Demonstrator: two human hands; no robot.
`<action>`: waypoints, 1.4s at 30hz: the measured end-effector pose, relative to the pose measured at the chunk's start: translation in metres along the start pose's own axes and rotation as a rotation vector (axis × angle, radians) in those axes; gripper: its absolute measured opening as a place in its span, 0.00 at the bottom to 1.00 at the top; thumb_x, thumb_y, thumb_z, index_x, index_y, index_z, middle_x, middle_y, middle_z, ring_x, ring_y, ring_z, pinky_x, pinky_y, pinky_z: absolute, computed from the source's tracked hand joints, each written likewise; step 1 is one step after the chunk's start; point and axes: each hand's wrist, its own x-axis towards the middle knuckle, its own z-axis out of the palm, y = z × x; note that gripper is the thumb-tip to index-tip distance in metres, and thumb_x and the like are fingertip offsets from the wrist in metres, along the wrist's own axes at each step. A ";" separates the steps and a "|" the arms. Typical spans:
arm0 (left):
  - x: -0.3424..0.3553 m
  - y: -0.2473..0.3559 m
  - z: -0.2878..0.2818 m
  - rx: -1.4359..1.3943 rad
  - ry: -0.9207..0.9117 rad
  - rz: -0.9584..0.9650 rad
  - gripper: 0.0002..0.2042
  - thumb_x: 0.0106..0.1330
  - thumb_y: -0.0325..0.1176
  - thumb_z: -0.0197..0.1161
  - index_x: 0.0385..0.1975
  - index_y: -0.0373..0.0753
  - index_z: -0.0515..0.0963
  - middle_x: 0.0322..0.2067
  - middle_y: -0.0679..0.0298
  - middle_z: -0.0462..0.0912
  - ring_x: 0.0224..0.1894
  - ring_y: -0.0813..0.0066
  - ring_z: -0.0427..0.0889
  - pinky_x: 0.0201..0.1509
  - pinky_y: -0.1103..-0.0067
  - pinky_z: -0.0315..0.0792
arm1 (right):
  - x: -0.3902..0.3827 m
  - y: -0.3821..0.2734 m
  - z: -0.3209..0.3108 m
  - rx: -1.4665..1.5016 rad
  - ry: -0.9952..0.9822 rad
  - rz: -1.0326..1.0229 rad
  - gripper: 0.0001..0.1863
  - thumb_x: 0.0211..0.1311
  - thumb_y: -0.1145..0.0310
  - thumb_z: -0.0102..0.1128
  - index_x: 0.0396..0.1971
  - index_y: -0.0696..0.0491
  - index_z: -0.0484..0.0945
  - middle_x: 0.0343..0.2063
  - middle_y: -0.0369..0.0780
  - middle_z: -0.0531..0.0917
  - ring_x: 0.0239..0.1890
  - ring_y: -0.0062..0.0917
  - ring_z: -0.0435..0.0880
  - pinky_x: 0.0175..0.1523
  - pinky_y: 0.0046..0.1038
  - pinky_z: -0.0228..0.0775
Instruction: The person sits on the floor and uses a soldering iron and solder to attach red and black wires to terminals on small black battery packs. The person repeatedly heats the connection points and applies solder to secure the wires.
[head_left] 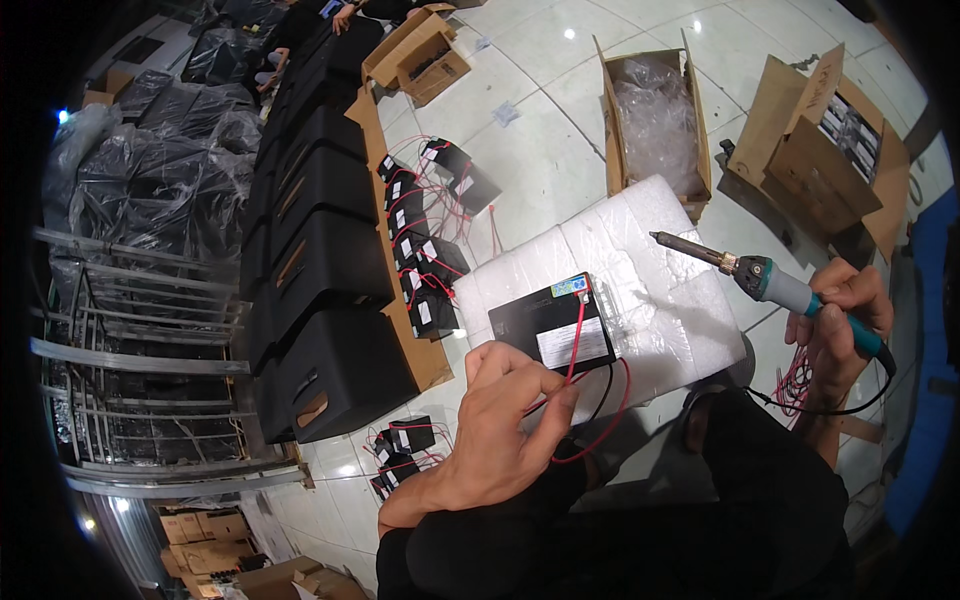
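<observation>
My right hand (pixel 843 318) grips a soldering iron (pixel 785 291) by its teal and grey handle, its metal tip pointing left over the foam. A black cord loops from its end. My left hand (pixel 515 415) pinches a red wire (pixel 577 340) that runs to the upper right corner of a black battery (pixel 545 325). This battery has a white label and a small coloured sticker. It lies flat on a white foam block (pixel 680 290) in front of me. A black wire (pixel 604 392) also leads from it toward my lap.
Several black batteries with red wires (pixel 418 250) stand on the tiled floor left of the foam, beside a row of black cases (pixel 330 260). More batteries (pixel 405 445) lie nearer. Open cardboard boxes (pixel 655 130) stand beyond the foam. Metal racks (pixel 140 350) are at far left. Another person's hand (pixel 343 17) shows at the top.
</observation>
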 end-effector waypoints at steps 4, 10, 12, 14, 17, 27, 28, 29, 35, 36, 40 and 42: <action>-0.002 -0.003 -0.004 -0.164 -0.016 -0.103 0.05 0.63 0.29 0.59 0.26 0.36 0.77 0.24 0.65 0.81 0.36 0.73 0.68 0.48 0.74 0.60 | 0.000 0.000 0.000 0.005 0.001 -0.005 0.09 0.61 0.71 0.60 0.33 0.57 0.69 0.23 0.44 0.75 0.16 0.18 0.75 0.21 0.24 0.74; -0.001 0.006 -0.010 -0.264 0.055 -0.179 0.04 0.60 0.25 0.64 0.24 0.38 0.79 0.24 0.68 0.76 0.34 0.73 0.72 0.49 0.75 0.60 | 0.001 0.001 -0.001 0.000 -0.002 -0.012 0.09 0.61 0.70 0.60 0.33 0.57 0.69 0.24 0.44 0.76 0.17 0.18 0.75 0.21 0.23 0.74; 0.000 0.012 -0.017 -0.176 0.058 -0.200 0.03 0.58 0.25 0.66 0.23 0.38 0.80 0.23 0.68 0.75 0.33 0.74 0.71 0.49 0.76 0.60 | 0.001 0.001 -0.002 -0.007 -0.010 -0.018 0.09 0.61 0.71 0.60 0.33 0.57 0.70 0.24 0.44 0.76 0.17 0.17 0.75 0.21 0.23 0.74; 0.003 0.016 -0.030 -0.034 0.048 -0.163 0.03 0.55 0.24 0.68 0.23 0.37 0.81 0.22 0.68 0.75 0.32 0.73 0.70 0.48 0.76 0.60 | -0.001 -0.001 0.000 -0.001 0.004 -0.002 0.09 0.61 0.71 0.60 0.33 0.57 0.70 0.24 0.44 0.76 0.17 0.18 0.75 0.22 0.22 0.74; 0.007 0.026 -0.050 -0.089 0.010 -0.215 0.03 0.53 0.24 0.69 0.23 0.37 0.81 0.22 0.68 0.76 0.31 0.74 0.70 0.47 0.77 0.60 | -0.001 0.000 0.001 0.025 0.002 0.012 0.09 0.61 0.71 0.60 0.33 0.57 0.70 0.25 0.45 0.76 0.18 0.18 0.75 0.23 0.22 0.73; 0.013 0.055 -0.063 -0.714 0.021 -0.550 0.04 0.60 0.24 0.65 0.26 0.31 0.80 0.22 0.63 0.78 0.31 0.78 0.72 0.37 0.82 0.64 | -0.007 0.006 -0.005 0.069 -0.003 0.021 0.08 0.60 0.72 0.59 0.33 0.57 0.69 0.25 0.45 0.76 0.18 0.18 0.75 0.24 0.22 0.73; 0.013 0.055 -0.062 -0.721 0.021 -0.526 0.04 0.60 0.24 0.65 0.26 0.31 0.80 0.23 0.63 0.78 0.31 0.78 0.72 0.37 0.82 0.64 | -0.009 0.005 -0.005 0.076 0.008 0.029 0.08 0.60 0.72 0.59 0.33 0.57 0.69 0.25 0.45 0.76 0.18 0.18 0.75 0.24 0.22 0.73; 0.013 0.054 -0.062 -0.730 0.031 -0.484 0.03 0.61 0.24 0.65 0.27 0.31 0.80 0.24 0.62 0.78 0.32 0.78 0.73 0.36 0.83 0.64 | -0.009 0.006 -0.006 0.084 0.015 0.034 0.08 0.60 0.72 0.60 0.33 0.57 0.69 0.25 0.45 0.76 0.18 0.18 0.75 0.24 0.21 0.73; 0.006 0.039 -0.058 -0.451 -0.099 -0.257 0.01 0.59 0.22 0.65 0.28 0.32 0.82 0.26 0.63 0.80 0.34 0.76 0.76 0.39 0.79 0.67 | -0.014 0.008 -0.010 0.073 0.072 0.020 0.08 0.60 0.71 0.59 0.33 0.56 0.69 0.25 0.45 0.75 0.16 0.17 0.72 0.20 0.22 0.70; 0.002 0.036 -0.058 -0.417 -0.112 -0.219 0.01 0.58 0.22 0.65 0.28 0.32 0.82 0.26 0.63 0.80 0.34 0.75 0.76 0.40 0.79 0.68 | -0.016 0.009 -0.012 0.080 0.087 0.022 0.08 0.60 0.71 0.59 0.33 0.56 0.69 0.25 0.45 0.75 0.16 0.17 0.72 0.19 0.22 0.69; -0.022 0.018 -0.052 -0.426 0.162 -0.452 0.03 0.59 0.21 0.62 0.27 0.30 0.82 0.27 0.63 0.81 0.33 0.76 0.77 0.40 0.80 0.69 | -0.023 0.016 -0.024 0.033 0.184 0.045 0.09 0.62 0.69 0.58 0.35 0.57 0.70 0.25 0.44 0.73 0.15 0.16 0.68 0.16 0.20 0.65; -0.033 -0.001 -0.048 -0.407 0.222 -0.492 0.04 0.62 0.23 0.61 0.29 0.29 0.81 0.27 0.63 0.81 0.32 0.78 0.78 0.40 0.81 0.69 | -0.024 0.018 -0.031 0.006 0.177 0.023 0.10 0.64 0.67 0.57 0.35 0.57 0.70 0.25 0.42 0.73 0.15 0.15 0.67 0.16 0.19 0.65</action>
